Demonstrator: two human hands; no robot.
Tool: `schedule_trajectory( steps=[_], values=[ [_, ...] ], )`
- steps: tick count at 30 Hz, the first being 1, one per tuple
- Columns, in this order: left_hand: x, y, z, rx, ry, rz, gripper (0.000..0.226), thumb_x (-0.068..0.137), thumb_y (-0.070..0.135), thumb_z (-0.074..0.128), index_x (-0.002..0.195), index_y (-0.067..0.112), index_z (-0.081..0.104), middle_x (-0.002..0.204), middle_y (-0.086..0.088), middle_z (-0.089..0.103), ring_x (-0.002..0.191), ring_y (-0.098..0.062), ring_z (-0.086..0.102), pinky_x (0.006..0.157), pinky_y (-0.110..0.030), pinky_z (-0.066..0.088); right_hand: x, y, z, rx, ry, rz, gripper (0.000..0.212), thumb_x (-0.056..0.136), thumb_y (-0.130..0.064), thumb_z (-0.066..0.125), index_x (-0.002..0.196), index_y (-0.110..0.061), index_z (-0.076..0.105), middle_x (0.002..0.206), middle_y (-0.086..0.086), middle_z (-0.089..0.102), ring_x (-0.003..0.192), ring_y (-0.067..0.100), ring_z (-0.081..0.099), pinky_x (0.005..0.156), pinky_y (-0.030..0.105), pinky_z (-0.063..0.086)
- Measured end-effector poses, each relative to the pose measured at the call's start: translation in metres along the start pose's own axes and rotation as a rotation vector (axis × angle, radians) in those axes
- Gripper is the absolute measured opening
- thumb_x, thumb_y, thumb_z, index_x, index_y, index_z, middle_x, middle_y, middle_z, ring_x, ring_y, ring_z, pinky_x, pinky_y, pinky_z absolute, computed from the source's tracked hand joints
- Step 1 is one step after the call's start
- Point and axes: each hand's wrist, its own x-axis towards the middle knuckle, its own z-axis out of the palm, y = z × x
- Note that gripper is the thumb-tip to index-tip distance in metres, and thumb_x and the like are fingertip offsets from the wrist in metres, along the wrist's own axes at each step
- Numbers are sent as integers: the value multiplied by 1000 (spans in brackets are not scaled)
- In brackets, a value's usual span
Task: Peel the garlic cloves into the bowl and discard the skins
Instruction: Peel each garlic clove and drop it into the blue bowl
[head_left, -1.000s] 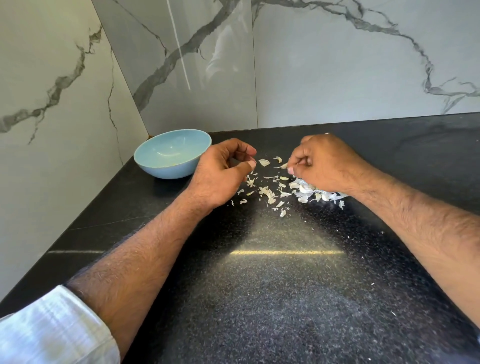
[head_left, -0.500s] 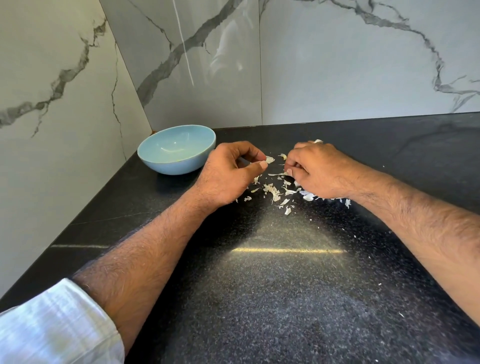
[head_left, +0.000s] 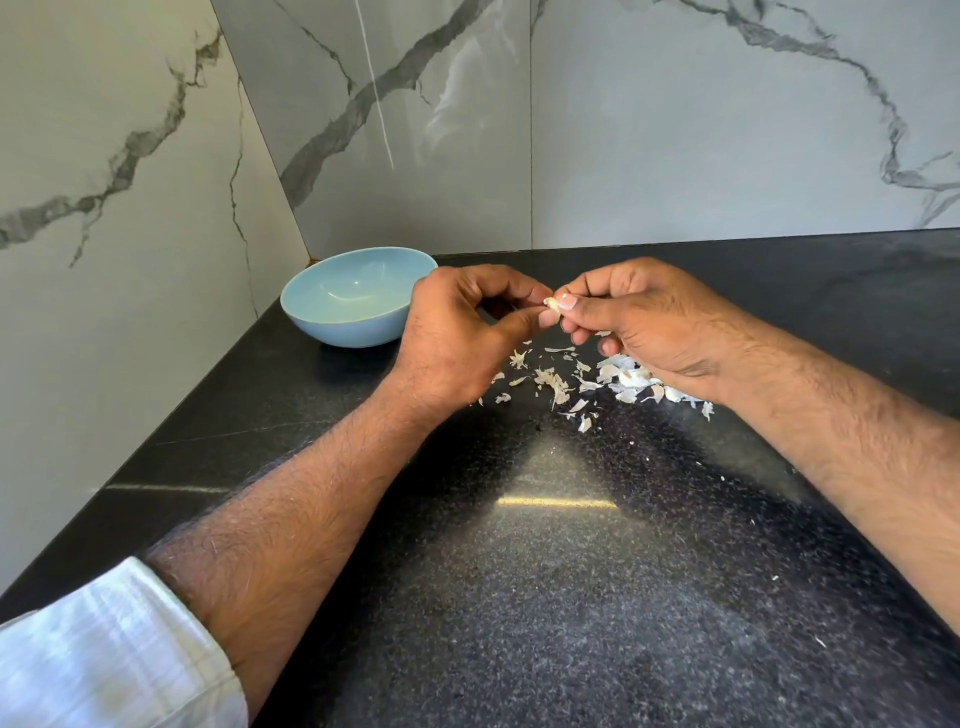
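Note:
A small pale garlic clove (head_left: 551, 304) is held just above the black counter, between the fingertips of both hands. My left hand (head_left: 457, 338) pinches it from the left with thumb and forefinger. My right hand (head_left: 644, 322) pinches it from the right, thumb on top. A light blue bowl (head_left: 332, 325) stands at the back left, close behind my left hand; its inside looks empty. White garlic skins (head_left: 550, 382) lie scattered on the counter under and in front of the hands, with a denser heap (head_left: 631, 379) partly hidden under my right hand.
The black speckled counter (head_left: 545, 571) meets marble walls at the left and back, which form a corner just behind the bowl. Tiny skin flecks dot the counter toward the right front.
My right hand has lifted off the skin heap with a clove and moved left. My left hand has risen to meet it, and both now pinch the clove.

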Motion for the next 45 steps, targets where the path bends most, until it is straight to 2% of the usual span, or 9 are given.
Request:
schedule_trajectory(
  steps=[9,16,20,22,26,32,36,40,45],
  values=[
    [0,1,3,94,24,26,8,92,18,85,96,15,79,83,9,76,70,-5,69,66,-19,54,-7,-8,7,-273,96,-59,20,102,-38,66,96,-27,82,80,-8,78,73,2,68,75,30,56],
    [-1,3,4,155,44,46,7,94,20,83,97,16,78,82,11,74,70,-5,67,65,-22,56,-8,-13,5,-249,75,-91,13,101,-26,69,97,-28,82,81,-7,79,76,5,70,63,19,50],
    [-3,6,6,224,54,108,7,94,19,82,96,15,77,82,10,72,72,-7,65,64,-24,54,-11,-14,9,-345,97,-155,16,101,-23,67,92,-30,79,81,2,78,87,42,72,72,59,60],
    [-4,8,7,264,73,150,7,94,19,81,95,14,76,83,8,71,75,-10,65,65,-28,56,-11,-14,9,-360,110,-167,13,100,-22,67,94,-27,78,82,6,77,87,49,70,74,67,58],
    [-4,8,8,269,94,169,7,94,18,80,95,13,75,83,7,71,74,-10,65,66,-31,56,-10,-12,9,-314,131,-182,13,99,-17,69,98,-25,80,82,-3,78,84,39,73,76,61,61],
    [-4,7,6,148,47,193,23,98,12,76,121,17,79,97,10,78,82,-9,71,74,-26,59,-6,-10,6,-164,125,-143,10,96,-8,71,98,-14,79,84,2,80,77,11,74,70,26,58],
    [-3,3,7,95,63,161,16,98,13,78,113,15,82,98,12,80,82,-3,74,73,-23,58,-7,-12,6,-13,112,-108,6,96,-6,72,98,-7,78,85,8,79,76,13,70,67,24,56],
    [-3,2,8,-235,68,-71,8,96,7,78,103,10,78,91,-2,81,80,-21,80,65,-33,63,-10,-14,3,122,147,-49,5,92,-6,77,97,-5,78,86,14,79,74,18,68,65,30,54],
    [-3,8,6,-458,85,-200,9,93,0,78,97,6,73,91,-22,78,80,-30,81,64,-31,63,-12,-15,-3,-50,275,-208,9,87,-10,83,95,-12,80,82,8,78,71,15,68,59,28,57]
  ],
)
